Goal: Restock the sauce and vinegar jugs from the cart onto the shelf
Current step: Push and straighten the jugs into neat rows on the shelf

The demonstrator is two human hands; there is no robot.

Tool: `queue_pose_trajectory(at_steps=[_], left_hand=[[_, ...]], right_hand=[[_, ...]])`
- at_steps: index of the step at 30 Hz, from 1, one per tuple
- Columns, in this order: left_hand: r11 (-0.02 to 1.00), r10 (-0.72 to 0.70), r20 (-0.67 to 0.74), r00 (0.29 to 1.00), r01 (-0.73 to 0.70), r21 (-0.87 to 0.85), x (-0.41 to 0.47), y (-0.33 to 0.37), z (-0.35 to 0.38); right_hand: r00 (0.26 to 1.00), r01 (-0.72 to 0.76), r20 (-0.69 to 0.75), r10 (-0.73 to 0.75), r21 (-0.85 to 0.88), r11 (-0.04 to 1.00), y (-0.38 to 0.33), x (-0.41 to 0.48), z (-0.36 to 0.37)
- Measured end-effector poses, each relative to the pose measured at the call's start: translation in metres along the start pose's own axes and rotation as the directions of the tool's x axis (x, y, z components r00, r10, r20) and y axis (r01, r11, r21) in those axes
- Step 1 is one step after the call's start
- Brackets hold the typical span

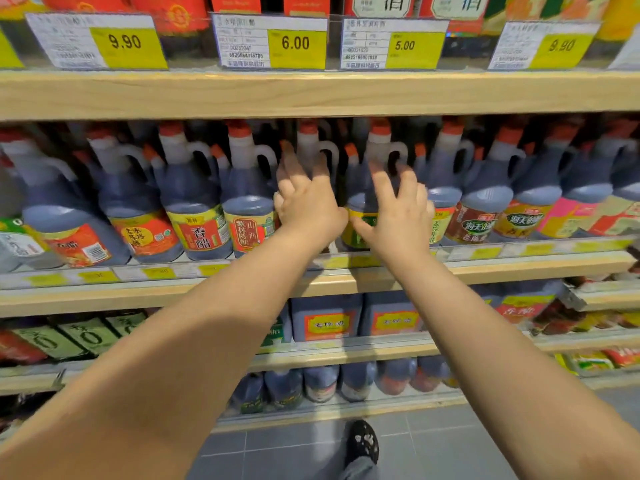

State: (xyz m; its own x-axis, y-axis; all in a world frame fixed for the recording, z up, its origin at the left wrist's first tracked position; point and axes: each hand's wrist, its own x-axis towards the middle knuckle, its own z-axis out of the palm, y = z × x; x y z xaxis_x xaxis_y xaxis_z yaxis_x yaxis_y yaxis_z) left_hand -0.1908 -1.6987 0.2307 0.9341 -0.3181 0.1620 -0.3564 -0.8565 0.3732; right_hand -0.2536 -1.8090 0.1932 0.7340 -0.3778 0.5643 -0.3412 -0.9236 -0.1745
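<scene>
Jug [358, 192] behind spread right hand [401, 211]

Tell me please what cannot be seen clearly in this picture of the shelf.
Head view only.
- The cart: outside the frame.
- Label of the jug between the hands: covered by the left hand and right hand.
- Whether the hands touch it: motion blur.
- Middle shelf price tags: too blurred to read.

Middle jug [358, 202] label — mostly hidden
</scene>
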Motion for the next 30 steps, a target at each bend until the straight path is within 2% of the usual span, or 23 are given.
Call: queue_pose_trajectory(at_steps=[4, 7, 12, 16, 20, 24, 27, 29, 30], left_hand=[[0.998, 0.005, 0.021, 1.000, -0.006, 0.063, 0.002, 0.001, 0.008], [0.996, -0.045, 0.026, 0.999, 0.043, 0.079, 0.005, 0.006, 0.014], [0.993, -0.119, -0.048, 0.992, 0.120, 0.020, 0.013, 0.014, 0.021], [0.990, -0.140, -0.042, 0.989, 0.139, -0.030, 0.023, 0.010, 0.023], [0.988, -0.152, -0.041, 0.987, 0.153, 0.008, 0.032, 0.009, 0.027], [0.983, -0.185, -0.093, 0.978, 0.183, -0.026, 0.031, 0.015, 0.031], [0.975, -0.221, -0.070, 0.973, 0.221, -0.004, 0.036, 0.016, 0.028], [0.971, -0.237, -0.058, 0.970, 0.237, -0.011, 0.038, 0.018, 0.027], [0.966, -0.253, -0.050, 0.966, 0.249, -0.072, 0.039, 0.019, 0.027]], right_hand=[[0.997, 0.052, 0.059, -0.046, -0.092, 0.994, 0.005, -0.001, 0.003], [0.995, 0.070, 0.077, -0.061, -0.127, 0.989, 0.005, 0.000, 0.006], [0.991, 0.069, 0.120, -0.052, -0.140, 0.988, 0.004, 0.007, 0.006], [0.978, 0.109, 0.191, -0.084, -0.123, 0.986, 0.004, 0.005, 0.004], [0.976, 0.155, 0.180, -0.125, -0.163, 0.974, 0.006, 0.008, 0.004], [0.972, 0.182, 0.182, -0.147, -0.194, 0.964, 0.009, 0.009, 0.003], [0.968, 0.204, 0.186, -0.169, -0.190, 0.960, 0.015, 0.012, 0.003], [0.964, 0.220, 0.190, -0.184, -0.191, 0.957, 0.018, 0.012, 0.004], [0.964, 0.224, 0.188, -0.188, -0.195, 0.955, 0.018, 0.012, 0.004]])
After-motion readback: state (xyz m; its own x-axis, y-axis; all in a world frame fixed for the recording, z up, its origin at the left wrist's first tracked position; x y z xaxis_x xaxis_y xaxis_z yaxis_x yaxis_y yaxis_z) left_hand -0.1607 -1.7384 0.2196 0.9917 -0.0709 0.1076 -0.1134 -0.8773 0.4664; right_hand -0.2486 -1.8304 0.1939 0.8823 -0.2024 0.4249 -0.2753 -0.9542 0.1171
